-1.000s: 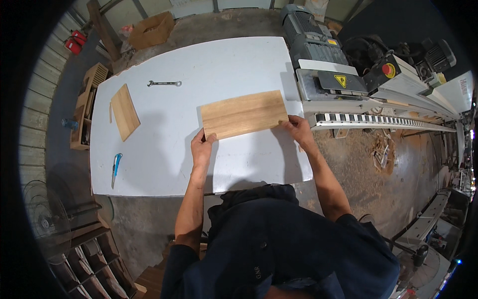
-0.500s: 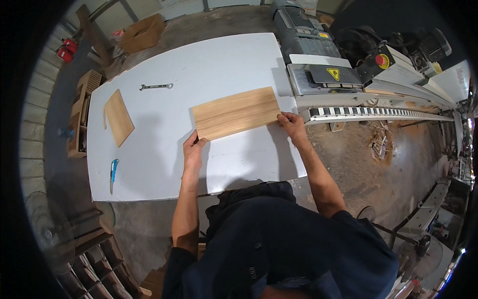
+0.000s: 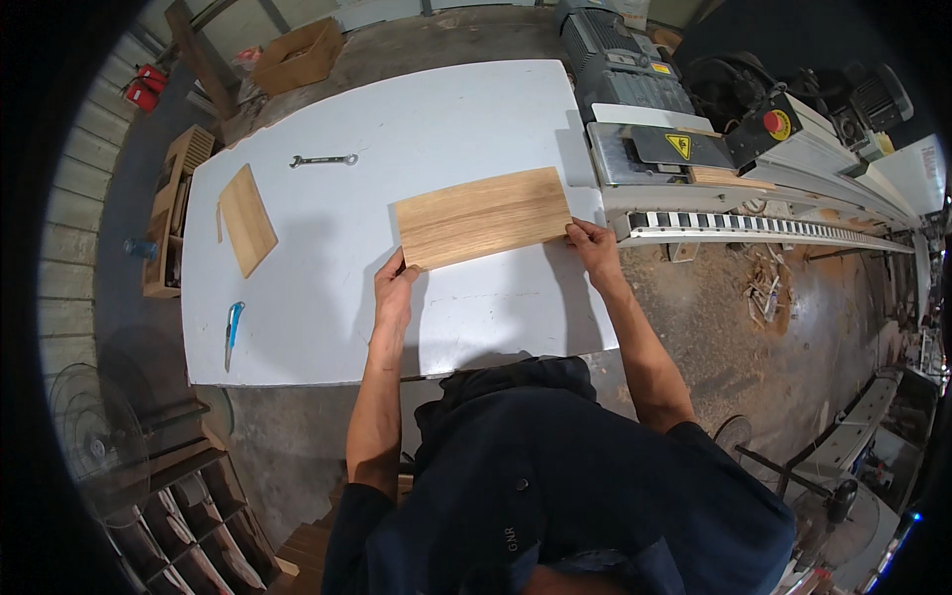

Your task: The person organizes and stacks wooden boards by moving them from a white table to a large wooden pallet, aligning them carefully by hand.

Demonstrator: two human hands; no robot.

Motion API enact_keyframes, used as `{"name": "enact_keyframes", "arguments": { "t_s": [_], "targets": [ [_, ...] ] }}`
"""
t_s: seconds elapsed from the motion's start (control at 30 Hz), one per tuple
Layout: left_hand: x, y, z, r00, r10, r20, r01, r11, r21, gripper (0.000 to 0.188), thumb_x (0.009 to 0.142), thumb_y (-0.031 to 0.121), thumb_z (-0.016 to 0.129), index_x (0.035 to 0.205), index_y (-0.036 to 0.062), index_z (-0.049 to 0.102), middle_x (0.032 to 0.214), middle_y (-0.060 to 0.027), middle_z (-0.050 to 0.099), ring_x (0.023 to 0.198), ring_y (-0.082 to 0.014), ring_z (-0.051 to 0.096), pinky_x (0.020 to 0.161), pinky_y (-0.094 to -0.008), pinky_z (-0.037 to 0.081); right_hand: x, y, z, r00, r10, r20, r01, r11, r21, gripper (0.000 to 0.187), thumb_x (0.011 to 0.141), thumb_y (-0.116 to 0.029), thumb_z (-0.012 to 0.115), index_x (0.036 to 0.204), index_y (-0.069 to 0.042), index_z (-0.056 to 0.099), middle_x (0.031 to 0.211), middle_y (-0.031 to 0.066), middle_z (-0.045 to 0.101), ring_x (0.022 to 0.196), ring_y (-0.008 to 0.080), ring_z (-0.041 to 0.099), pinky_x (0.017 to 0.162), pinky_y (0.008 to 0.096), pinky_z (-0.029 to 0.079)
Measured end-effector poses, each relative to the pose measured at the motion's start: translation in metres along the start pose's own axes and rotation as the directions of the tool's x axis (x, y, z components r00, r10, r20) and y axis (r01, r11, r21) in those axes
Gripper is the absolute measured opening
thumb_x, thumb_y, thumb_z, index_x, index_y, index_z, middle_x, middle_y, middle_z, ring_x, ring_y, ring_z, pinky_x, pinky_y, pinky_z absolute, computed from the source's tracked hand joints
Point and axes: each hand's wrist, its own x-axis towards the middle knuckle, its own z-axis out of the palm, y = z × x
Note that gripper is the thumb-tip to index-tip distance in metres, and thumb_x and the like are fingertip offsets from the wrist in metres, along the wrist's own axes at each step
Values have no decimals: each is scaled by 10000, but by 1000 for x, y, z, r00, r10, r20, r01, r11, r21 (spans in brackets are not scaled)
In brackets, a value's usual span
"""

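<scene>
Plainly, the pale brown rectangular wooden board [image 3: 484, 218] is over the white table [image 3: 317, 268], fingers of the left hand [image 3: 394, 285] and right hand [image 3: 597, 248] pinching its near corners. Held only there, its far edge could dip if either pinch loosened. Unlike a second ago, a tan wooden strip [image 3: 729, 178] shows at the grey metal machine [image 3: 620, 154]; the corner grip matches.

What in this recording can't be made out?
All in the head view:
- Underside of the rectangular light-brown wooden board: faces away from the camera.
- Some fingertips of the left hand and right hand: covered by that board.
- Small blue object, far left: too small to identify.
- Lower part of the dark compartmented rack: cut off by the lower edge.
</scene>
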Motion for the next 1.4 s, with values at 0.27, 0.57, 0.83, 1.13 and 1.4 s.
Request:
{"name": "enact_keyframes", "arguments": {
  "t_s": [0.27, 0.57, 0.83, 1.13, 1.4],
  "targets": [
    [0, 2, 0, 1000, 3, -17, -3, 1000, -2, 438, 900, 23, 594, 1330, -48, 556, 1231, -97, 635, 1122, -172, 560, 1007, -294, 396, 6, 2, -9, 997, 55, -58, -51, 996, 66, 380, 928, -310, 687, 1139, 6, 690, 799, -38, 622, 690, 59, 503, 632, 242, 447],
    [4, -9, -4, 999, 32, -40, -32, 999, 14, 403, 924, 108, 640, 1291, -46, 581, 1149, -82, 657, 1037, -144, 576, 943, -276, 425, 37, -33, -11, 939, 332, -89, -171, 674, 719, 483, 888, -591, 624, 916, -110, 584, 843, 22, 635, 806, 177, 592, 743, 337, 478],
    [0, -7, 2, 996, 77, -46, -75, 996, 47, 378, 932, 107, 618, 1277, -43, 589, 1099, -64, 667, 973, -126, 583, 886, -260, 446, 79, -39, -7, 888, 450, -95, -163, 501, 850, 456, 903, -512, 640, 787, -75, 576, 677, 36, 586, 646, 189, 583, 589, 304, 476],
    [-4, -4, 4, 994, 112, -15, -109, 982, 155, 404, 939, 172, 633, 1277, -44, 582, 1121, -74, 659, 1006, -133, 569, 901, -264, 436, 50, -40, -3, 935, 307, -178, -153, 802, 577, 249, 940, -202, 663, 738, -82, 581, 662, 12, 579, 608, 155, 576, 558, 282, 468],
    [12, -16, -1, 987, 127, -99, -113, 984, 137, 532, 975, 377, 591, 1303, -40, 555, 1188, -121, 634, 1080, -175, 554, 955, -309, 419, -43, -52, 84, 864, 364, 347, -496, 733, 466, 113, 924, -164, 660, 974, -64, 641, 851, 75, 697, 724, 139, 635, 650, 258, 495]
  ]
}}
